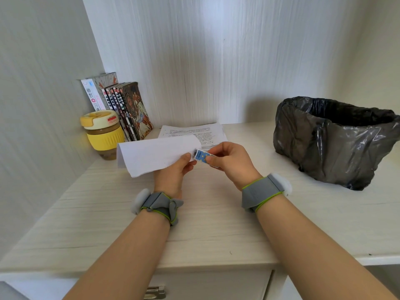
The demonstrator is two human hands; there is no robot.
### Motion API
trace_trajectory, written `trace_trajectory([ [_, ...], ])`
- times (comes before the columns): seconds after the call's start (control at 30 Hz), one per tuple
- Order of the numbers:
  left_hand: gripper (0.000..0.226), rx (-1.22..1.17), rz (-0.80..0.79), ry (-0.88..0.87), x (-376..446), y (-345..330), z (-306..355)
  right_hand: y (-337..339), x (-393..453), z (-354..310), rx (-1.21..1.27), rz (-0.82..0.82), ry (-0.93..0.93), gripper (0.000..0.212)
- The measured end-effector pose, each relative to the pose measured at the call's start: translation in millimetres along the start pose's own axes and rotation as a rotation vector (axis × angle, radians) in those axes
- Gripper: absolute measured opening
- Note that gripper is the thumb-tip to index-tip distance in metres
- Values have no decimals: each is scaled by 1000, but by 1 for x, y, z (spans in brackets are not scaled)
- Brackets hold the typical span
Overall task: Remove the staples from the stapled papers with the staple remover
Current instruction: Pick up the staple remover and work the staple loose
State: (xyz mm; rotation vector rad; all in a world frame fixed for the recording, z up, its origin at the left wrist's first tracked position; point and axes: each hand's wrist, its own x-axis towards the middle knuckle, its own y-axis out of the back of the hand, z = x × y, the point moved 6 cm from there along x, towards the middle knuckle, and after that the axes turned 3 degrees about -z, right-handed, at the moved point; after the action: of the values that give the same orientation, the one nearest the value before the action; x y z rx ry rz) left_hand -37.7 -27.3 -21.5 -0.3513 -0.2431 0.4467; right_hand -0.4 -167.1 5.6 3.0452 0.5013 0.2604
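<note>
My left hand [173,172] pinches the right corner of a folded white sheaf of papers [151,154], held just above the desk. My right hand [232,161] grips a small blue staple remover [202,156] with yellow dots. The remover's front end touches the paper corner right beside my left thumb. The staple itself is hidden. A second, printed sheet [194,132] lies flat on the desk behind both hands.
A yellow lidded cup [104,135] and a row of books [123,109] stand at the back left against the wall. A bin lined with a black bag [333,139] sits at the right. The white desk [216,224] has a drawer handle [154,292] below its front edge.
</note>
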Motion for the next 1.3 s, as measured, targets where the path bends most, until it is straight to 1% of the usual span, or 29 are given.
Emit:
trace_trajectory([
  [0.1, 20, -26, 16, 11, 0, 1, -1, 2, 1, -1, -103, 43, 68, 26],
  [0.2, 23, -14, 25, 7, 1, 2, -2, 1, 0, -4, -204, 71, 139, 18],
  [0.27, 20, 0, 24, -7, 1, 2, -1, -1, -2, -6, -267, 92, 191, 14],
  [0.33, 15, 30, 19, -24, 1, 3, -1, -2, -6, -11, -342, 117, 262, 14],
  [0.53, 20, 111, -11, -64, 0, 2, 2, -13, -16, -26, -612, 112, 460, 14],
  [0.67, 21, 121, -33, -75, -1, 0, 2, -20, -20, -27, -778, 134, 512, 13],
  [0.77, 23, 145, -62, -74, 0, -2, 2, -25, -21, -25, -851, 138, 542, 13],
  [0.83, 19, 142, -72, -61, 1, -2, 1, -23, -19, -23, -847, 161, 528, 13],
  [0.9, 14, 126, -51, -52, 2, 0, 0, -13, -17, -22, -753, 227, 467, 12],
  [0.97, 16, 109, -7, -41, 3, 3, -1, 1, -14, -19, -655, 298, 353, 9],
  [1.0, 16, 97, 9, -35, 3, 4, -1, 6, -12, -15, -650, 306, 268, 7],
  [1.07, 17, 68, 33, -19, 3, 5, -1, 12, -6, -5, -725, 242, 71, 8],
  [1.13, 18, 43, 46, -9, 3, 6, -1, 9, -4, 4, -782, 136, -54, 13],
  [1.2, 20, 26, 39, 0, 3, 5, -1, 4, -4, 8, -801, 57, -96, 16],
  [1.3, 22, -11, 22, 32, 2, 3, -1, 2, -5, 9, -810, 23, -127, 17],
])
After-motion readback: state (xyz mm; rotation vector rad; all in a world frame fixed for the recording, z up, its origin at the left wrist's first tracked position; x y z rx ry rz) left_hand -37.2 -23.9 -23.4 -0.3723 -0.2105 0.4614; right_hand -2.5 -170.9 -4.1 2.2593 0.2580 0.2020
